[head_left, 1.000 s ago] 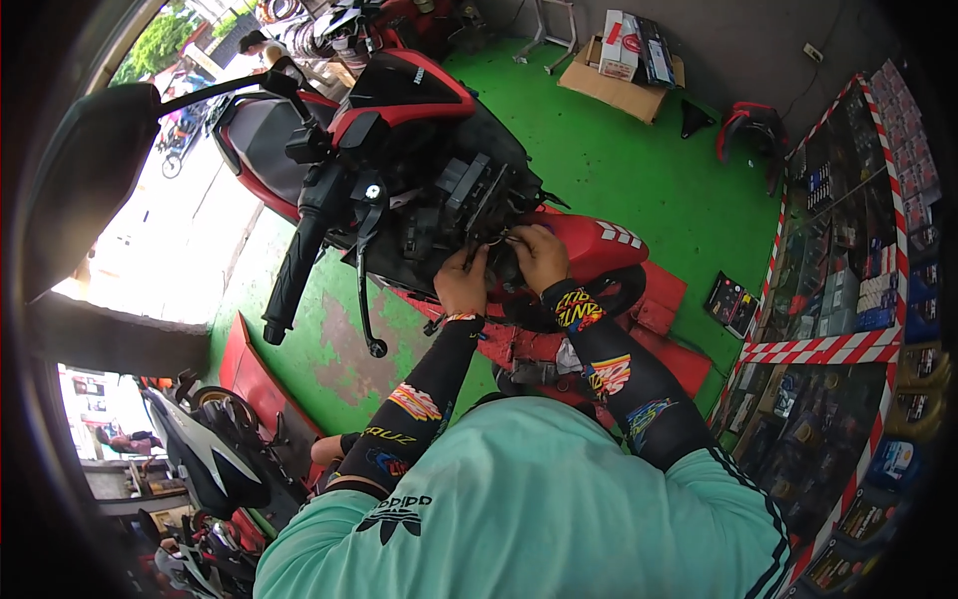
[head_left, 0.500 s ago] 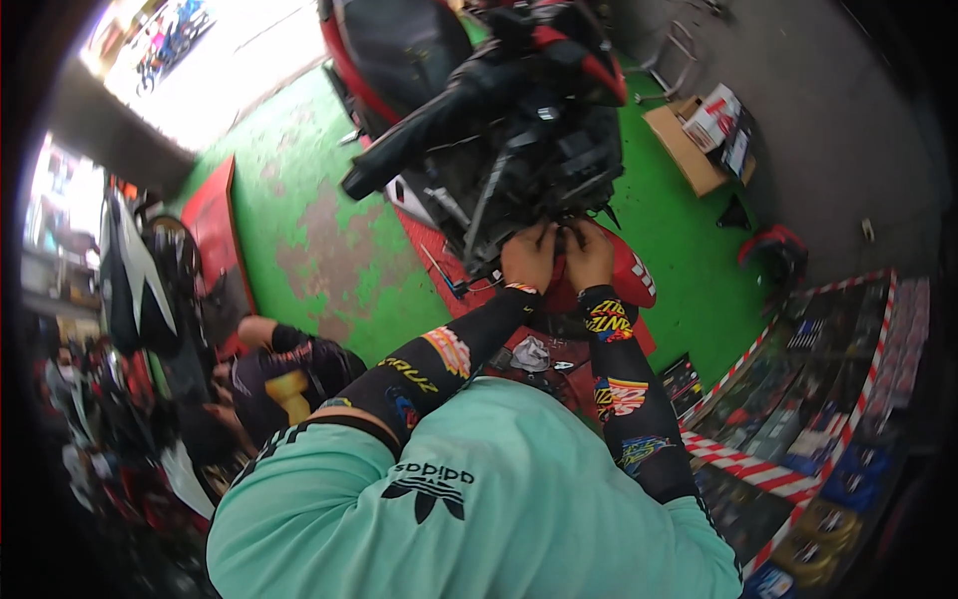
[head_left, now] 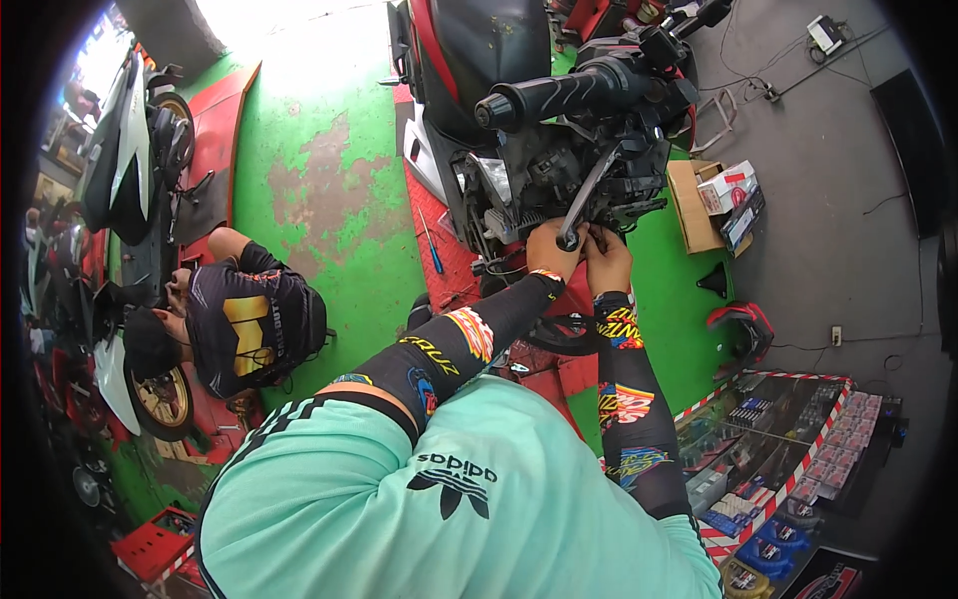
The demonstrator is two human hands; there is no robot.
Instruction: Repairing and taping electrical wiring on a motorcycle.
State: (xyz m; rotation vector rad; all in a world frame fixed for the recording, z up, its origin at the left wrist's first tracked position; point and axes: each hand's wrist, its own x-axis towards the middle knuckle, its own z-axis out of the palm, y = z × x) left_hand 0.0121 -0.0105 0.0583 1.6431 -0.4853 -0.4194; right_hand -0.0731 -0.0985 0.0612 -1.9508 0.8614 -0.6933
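Observation:
A motorcycle (head_left: 479, 60) stands in front of me with its front end stripped of covers, showing black brackets and wiring. Both my hands are together low on that front end. My left hand (head_left: 555, 250) has its fingers curled in among the parts, beside a dark lever-like metal arm (head_left: 593, 190). My right hand (head_left: 608, 262) is right next to it, fingers bent and pinched at the lower edge of the wiring (head_left: 627, 215). What the fingertips hold is hidden. Below my wrists shows the front wheel (head_left: 561, 336). The black handlebar grip (head_left: 509, 110) juts out above.
A screwdriver (head_left: 430, 245) lies on the red lift platform (head_left: 444, 285). At left, a co-worker (head_left: 235, 319) crouches by another motorcycle (head_left: 125, 160). A cardboard box (head_left: 694, 205), a red-and-black cover part (head_left: 743, 334) and a glass display case (head_left: 763, 429) are on the right.
My view has swung, so the motorcycle appears farther right and the co-worker shows more fully. The red fender below my hands has gone out of sight. Both hands remain together at the front end.

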